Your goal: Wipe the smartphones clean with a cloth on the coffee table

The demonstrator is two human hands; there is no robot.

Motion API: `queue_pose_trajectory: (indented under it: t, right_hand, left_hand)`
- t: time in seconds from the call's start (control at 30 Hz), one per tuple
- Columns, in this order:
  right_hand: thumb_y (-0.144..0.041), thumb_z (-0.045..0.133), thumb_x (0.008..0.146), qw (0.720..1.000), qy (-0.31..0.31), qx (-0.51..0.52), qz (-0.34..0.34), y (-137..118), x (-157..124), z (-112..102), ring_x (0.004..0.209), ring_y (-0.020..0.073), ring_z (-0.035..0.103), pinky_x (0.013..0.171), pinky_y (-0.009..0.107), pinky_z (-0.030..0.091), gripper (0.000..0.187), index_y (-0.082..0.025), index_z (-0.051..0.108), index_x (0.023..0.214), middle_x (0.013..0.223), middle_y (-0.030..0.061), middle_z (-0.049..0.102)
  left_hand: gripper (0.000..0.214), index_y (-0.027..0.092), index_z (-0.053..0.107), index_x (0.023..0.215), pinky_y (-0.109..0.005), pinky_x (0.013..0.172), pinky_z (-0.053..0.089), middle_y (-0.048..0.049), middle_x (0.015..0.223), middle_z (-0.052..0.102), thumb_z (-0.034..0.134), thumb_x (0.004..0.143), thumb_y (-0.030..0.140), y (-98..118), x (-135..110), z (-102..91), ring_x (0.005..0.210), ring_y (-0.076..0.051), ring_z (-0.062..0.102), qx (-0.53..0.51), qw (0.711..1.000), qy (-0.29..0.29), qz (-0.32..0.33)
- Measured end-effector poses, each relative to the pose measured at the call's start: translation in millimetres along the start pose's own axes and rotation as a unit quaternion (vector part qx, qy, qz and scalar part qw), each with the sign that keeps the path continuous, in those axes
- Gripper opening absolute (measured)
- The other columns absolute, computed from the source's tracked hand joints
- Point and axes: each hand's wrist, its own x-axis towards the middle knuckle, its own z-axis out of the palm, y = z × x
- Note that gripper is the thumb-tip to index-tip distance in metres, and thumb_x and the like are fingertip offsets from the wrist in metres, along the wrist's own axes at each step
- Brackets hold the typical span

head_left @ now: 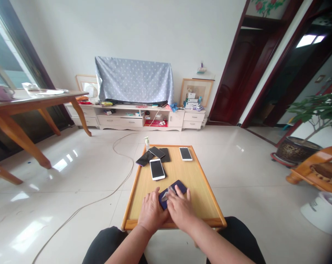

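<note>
Head cam: dk-blue phone (pixel 181 186) lay tilted on sm. wood table (pixel 200 200), nr. edge, btwn both hands. L hand (pixel 152 211), fingers part-bent, sat at phone's L end; couldn't tell if it gripped. R hand (pixel 180 207) was open, fingers spread on pale, semi-clear piece (pixel 164 197) atop phone; material unclear. Beyond: wht. phone (pixel 157 169) overlapping a dk. item, 3 dk. slabs (pixel 157 152) partly stacked, pump bottle (pixel 147 143) nr. far L corner, 2nd wht. phone (pixel 185 154) far R, apart.
</note>
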Motion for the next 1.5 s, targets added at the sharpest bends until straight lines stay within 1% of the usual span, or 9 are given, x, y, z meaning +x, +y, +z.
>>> queue_pose_trajectory:
  t: [0.1,0.27,0.33,0.53,0.73,0.93,1.13,1.33,1.5]
  right_hand:
    - [-0.033,0.028,0.105,0.996,-0.015,0.019,-0.085,-13,2,3,0.150,0.0244,0.023,0.118,0.064,-0.004,0.044,-0.039,0.051,0.142,0.151,-0.0048,0.049]
    - [-0.033,0.028,0.104,0.996,0.012,-0.025,0.088,13,31,-12,0.152,0.0315,0.017,0.114,0.072,-0.002,0.045,-0.033,0.055,0.140,0.157,-0.0012,0.040]
    - [-0.034,0.026,0.104,0.993,0.017,-0.032,0.111,17,31,-12,0.152,0.0316,0.015,0.114,0.072,-0.001,0.046,-0.031,0.054,0.141,0.157,0.0003,0.040]
    - [-0.037,0.029,0.105,0.998,-0.011,-0.003,-0.057,2,-2,6,0.152,0.0254,0.018,0.119,0.064,-0.003,0.044,-0.037,0.051,0.143,0.155,-0.0032,0.044]
    - [-0.036,0.025,0.105,0.989,0.033,-0.039,0.139,32,4,-9,0.152,0.0305,0.015,0.115,0.071,0.002,0.047,-0.034,0.054,0.141,0.156,-0.0016,0.041]
    - [-0.037,0.027,0.105,1.000,-0.009,-0.013,-0.024,11,-29,1,0.151,0.0253,0.020,0.119,0.064,-0.001,0.045,-0.036,0.050,0.144,0.156,-0.0014,0.041]
    - [-0.035,0.026,0.105,0.992,0.032,-0.048,0.109,23,-22,-12,0.152,0.0296,0.016,0.116,0.070,0.002,0.046,-0.033,0.053,0.142,0.155,-0.0003,0.043]
    - [-0.032,0.030,0.104,0.999,-0.003,0.001,-0.033,-9,-33,0,0.150,0.0265,0.025,0.119,0.064,0.005,0.044,-0.034,0.053,0.142,0.153,0.0010,0.047]
    - [-0.027,0.027,0.104,0.998,-0.009,0.021,-0.057,-23,-17,2,0.150,0.0256,0.024,0.118,0.065,0.001,0.044,-0.032,0.057,0.137,0.149,0.0004,0.052]
  left_hand:
    - [0.068,0.016,0.035,0.143,-0.048,0.098,0.043,-0.0140,0.119,0.063,0.057,0.080,0.027,-1,0,0.7,0.110,-0.030,0.059,-0.004,1.000,-0.001,-0.002]
    - [0.078,0.016,0.038,0.141,-0.048,0.100,0.043,-0.0130,0.120,0.063,0.065,0.069,0.031,1,2,-0.3,0.112,-0.032,0.057,0.006,1.000,-0.005,-0.011]
    - [0.078,0.017,0.039,0.140,-0.047,0.099,0.044,-0.0126,0.119,0.063,0.065,0.068,0.031,1,2,-0.1,0.112,-0.032,0.058,0.009,1.000,-0.004,-0.010]
    - [0.066,0.016,0.040,0.139,-0.047,0.098,0.044,-0.0134,0.119,0.063,0.059,0.078,0.028,-2,2,2.0,0.110,-0.030,0.058,0.007,1.000,0.001,-0.010]
    - [0.075,0.016,0.039,0.140,-0.048,0.101,0.043,-0.0128,0.120,0.062,0.065,0.070,0.029,2,1,-0.8,0.112,-0.032,0.057,0.018,1.000,0.002,-0.003]
    - [0.067,0.016,0.043,0.135,-0.049,0.099,0.044,-0.0127,0.116,0.064,0.064,0.074,0.033,5,2,-3.2,0.110,-0.032,0.058,0.011,1.000,-0.002,-0.018]
    - [0.071,0.016,0.041,0.137,-0.049,0.101,0.042,-0.0136,0.121,0.062,0.065,0.071,0.030,4,2,-2.5,0.113,-0.032,0.056,0.015,1.000,-0.014,-0.007]
    - [0.066,0.016,0.039,0.139,-0.046,0.100,0.042,-0.0131,0.120,0.062,0.061,0.079,0.032,2,0,-2.6,0.109,-0.030,0.057,0.005,1.000,-0.016,-0.005]
    - [0.062,0.013,0.039,0.140,-0.045,0.099,0.043,-0.0143,0.120,0.062,0.055,0.080,0.023,2,0,-1.1,0.111,-0.028,0.057,0.008,1.000,-0.012,-0.003]
